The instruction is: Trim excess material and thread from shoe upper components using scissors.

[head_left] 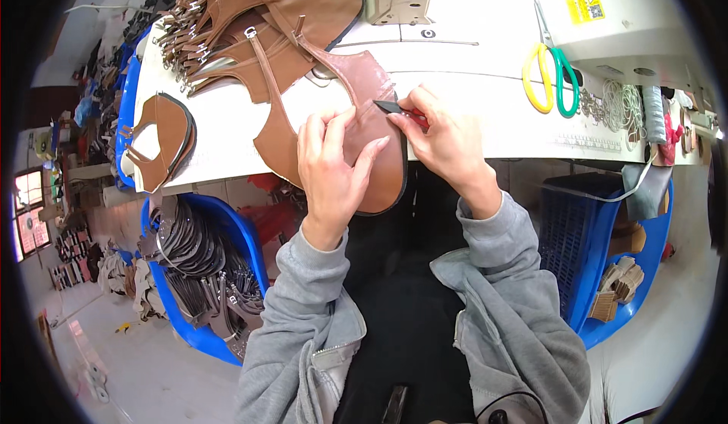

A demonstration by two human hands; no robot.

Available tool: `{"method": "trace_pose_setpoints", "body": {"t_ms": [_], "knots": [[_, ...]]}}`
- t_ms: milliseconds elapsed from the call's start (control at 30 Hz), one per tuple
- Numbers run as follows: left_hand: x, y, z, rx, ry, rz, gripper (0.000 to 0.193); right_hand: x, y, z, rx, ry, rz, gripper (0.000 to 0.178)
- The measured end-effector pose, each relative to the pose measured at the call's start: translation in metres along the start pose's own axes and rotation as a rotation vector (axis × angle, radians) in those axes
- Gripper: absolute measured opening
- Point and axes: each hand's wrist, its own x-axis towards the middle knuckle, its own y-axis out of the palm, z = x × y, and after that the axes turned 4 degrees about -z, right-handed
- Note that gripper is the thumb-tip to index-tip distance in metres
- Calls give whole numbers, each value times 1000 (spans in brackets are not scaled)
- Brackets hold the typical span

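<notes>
A brown leather shoe upper (379,166) with a dark edge and narrow straps lies at the near edge of the white table. My left hand (334,158) rests on it, fingers stretched forward and thumb apart. From the right, my right hand (447,136) pinches a small pointed tool (390,108) with a dark tip and a red handle. Its tip touches or hovers just over the leather; I cannot tell which. A thin strap with a metal buckle (251,33) runs up from the upper's left part.
Stacked brown uppers (303,3) fill the table's far left, with a single upper (159,139) nearer. Scissors (552,83) with yellow and green handles lie right, near the sewing machine (637,29). Blue baskets (201,340) (565,234) stand below on both sides.
</notes>
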Motion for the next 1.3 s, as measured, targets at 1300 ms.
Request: {"method": "trace_pose_setpoints", "body": {"t_ms": [1300], "knots": [[322,-19,98,-32,467,143,30,5,-47,-62,23,26,-366,28]]}}
